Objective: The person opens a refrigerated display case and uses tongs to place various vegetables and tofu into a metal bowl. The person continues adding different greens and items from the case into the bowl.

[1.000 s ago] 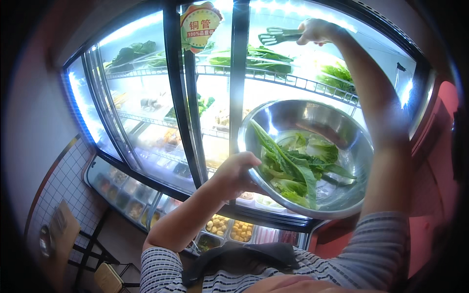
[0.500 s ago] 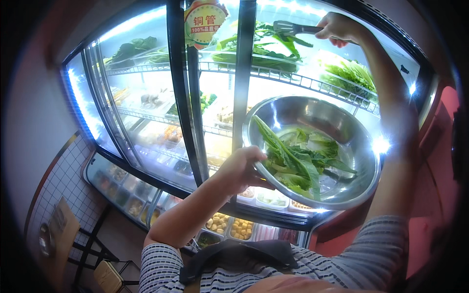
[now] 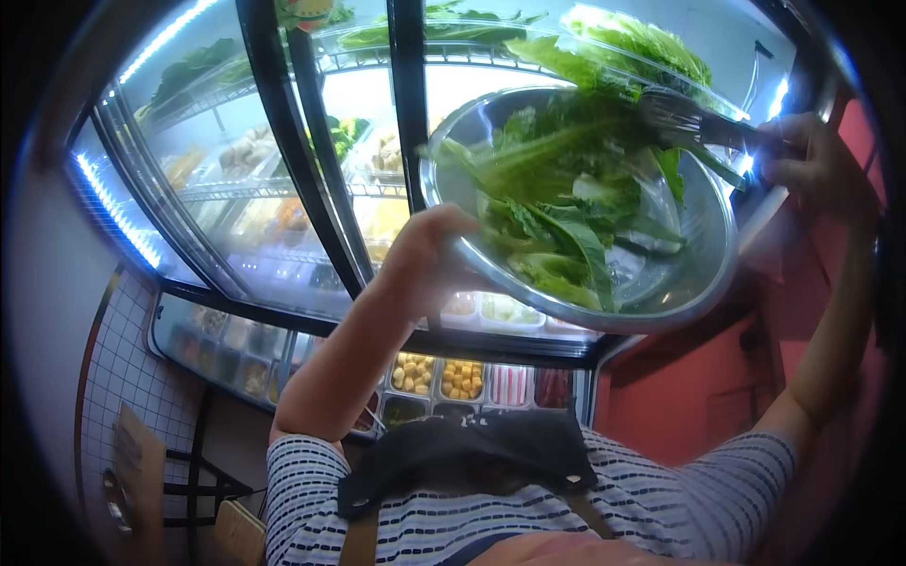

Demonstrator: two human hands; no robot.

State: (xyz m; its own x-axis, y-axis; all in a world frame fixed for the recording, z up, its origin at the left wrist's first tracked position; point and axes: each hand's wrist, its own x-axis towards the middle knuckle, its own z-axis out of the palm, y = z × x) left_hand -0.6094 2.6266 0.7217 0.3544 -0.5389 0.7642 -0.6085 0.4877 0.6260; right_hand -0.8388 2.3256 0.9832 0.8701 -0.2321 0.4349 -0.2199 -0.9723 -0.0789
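A lit, glass-fronted refrigerated display case [image 3: 410, 94] fills the background, leafy greens heaped along its wire-railed upper shelf [image 3: 354, 62]. Before it a wide stainless-steel bowl [image 3: 706, 255] is held up in the air, mouth toward the wearer; its smooth wall is probably slippery if wet, and it should be fairly light yet awkward to steady from one side. The left hand [image 3: 425, 250] has it at the left, its grip closed on the rim; the rim, with support beneath, looks the soundest hold. The right hand [image 3: 821, 165] is wrapped round the handle end of slotted tongs [image 3: 694, 123], whose head lies against long lettuce leaves [image 3: 543, 160] over the bowl; blur hides how tightly they pinch. More leaves lie inside it. They should be light, limp and easily bruised, with the thicker ribs a firmer place to take hold than the thin blades. The bowl's far rim looks near the shelf rail, so room seems tight there; more opens toward the wearer and over the red surface [image 3: 679, 415] at right.
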